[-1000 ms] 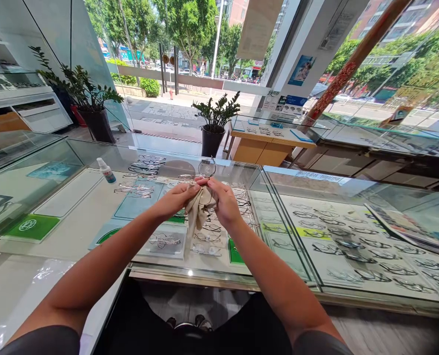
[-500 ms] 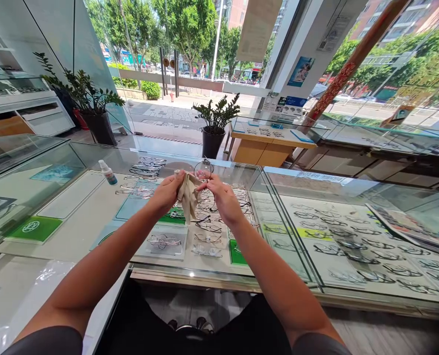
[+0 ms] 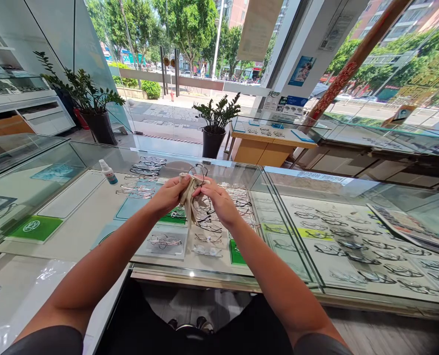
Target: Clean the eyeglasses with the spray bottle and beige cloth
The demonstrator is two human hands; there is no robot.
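Above the glass counter, my left hand (image 3: 172, 193) is closed on a beige cloth (image 3: 189, 199), which hangs down in folds between my hands. My right hand (image 3: 217, 196) grips a pair of eyeglasses (image 3: 200, 170) with a thin dark frame. One round rim of them rises above my fingers, tilted. The cloth lies against the eyeglasses, and the other lens is mostly hidden by cloth and fingers. Several eyeglass frames (image 3: 209, 238) lie in rows under my hands, and more frames (image 3: 147, 166) are lined up at the left.
A small spray bottle (image 3: 108, 172) stands on the glass counter (image 3: 190, 273) left of my hands. To the right, another glass case (image 3: 338, 195) holds several frames, with a magazine (image 3: 408, 229) at its side. Potted plants (image 3: 212, 140) stand beyond the counter.
The eyeglasses have tilted and come lower, closer to the cloth. My right hand has shifted slightly down, and my left hand has moved a little right with the cloth.
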